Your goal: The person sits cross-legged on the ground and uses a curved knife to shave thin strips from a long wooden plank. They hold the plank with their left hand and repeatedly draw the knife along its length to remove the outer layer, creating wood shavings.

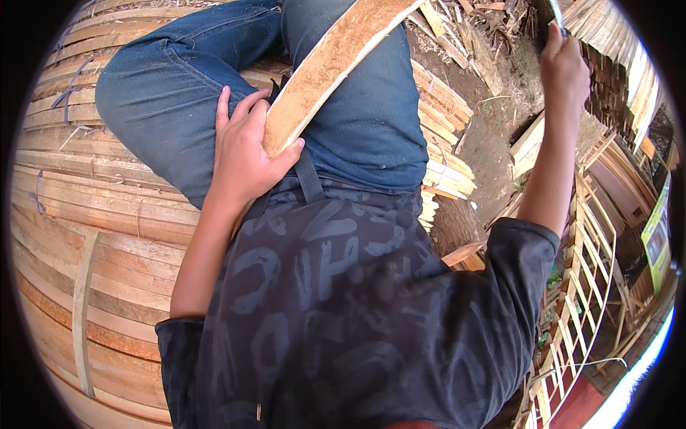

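A flat wooden slat (332, 68) with a rough brown face and pale edges slants across my thigh, its far end running out of the top of the view. My left hand (246, 150) grips its near end, with the thumb along one edge and the fingers on the other side, close to my lap. Away to the upper right, my right hand (566, 68) is raised and closed around a tool with a thin, shiny metal blade (557, 11). Most of that tool lies beyond the top edge, so its full shape is hidden. The blade is apart from the slat.
Tied bundles of wooden slats (107, 193) lie under and left of my legs. More cut slats (444, 161) are stacked right of my thigh, near a log (457, 229). Wood scraps (479, 61) litter the ground ahead. A wooden lattice (582, 300) stands at the right.
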{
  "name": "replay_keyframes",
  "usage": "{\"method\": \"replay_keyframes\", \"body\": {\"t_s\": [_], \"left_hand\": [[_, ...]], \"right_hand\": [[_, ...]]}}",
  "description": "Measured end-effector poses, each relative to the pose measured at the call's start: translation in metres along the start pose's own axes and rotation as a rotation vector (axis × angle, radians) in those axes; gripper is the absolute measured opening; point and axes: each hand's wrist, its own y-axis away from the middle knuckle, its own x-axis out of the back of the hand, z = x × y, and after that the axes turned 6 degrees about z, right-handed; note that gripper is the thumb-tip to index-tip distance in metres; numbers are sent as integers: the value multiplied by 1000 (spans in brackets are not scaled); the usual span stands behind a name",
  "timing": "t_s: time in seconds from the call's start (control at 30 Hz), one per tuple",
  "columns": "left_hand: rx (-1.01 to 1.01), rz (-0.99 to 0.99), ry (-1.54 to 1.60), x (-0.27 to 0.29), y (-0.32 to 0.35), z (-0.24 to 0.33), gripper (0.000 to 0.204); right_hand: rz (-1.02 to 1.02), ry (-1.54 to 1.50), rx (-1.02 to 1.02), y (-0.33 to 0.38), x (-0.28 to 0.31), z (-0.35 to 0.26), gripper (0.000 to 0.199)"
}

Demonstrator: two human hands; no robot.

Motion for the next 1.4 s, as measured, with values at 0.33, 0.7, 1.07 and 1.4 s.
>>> {"method": "replay_keyframes", "body": {"t_s": [0.33, 0.7, 1.07, 1.4], "left_hand": [[-45, 6, 23, -2, 0, -2, 48], [-126, 112, 50, -9, 6, -5, 53], [-167, 93, 175, 6, 21, 1, 47], [-135, 89, 223, 3, 8, 1, 40]], "right_hand": [[-65, -277, -154, 86, -1, 28, 49], [20, -206, -24, 114, 41, -98, 36], [63, 127, -206, 40, 81, -30, 28], [119, 52, -374, -32, 42, -10, 31]]}}
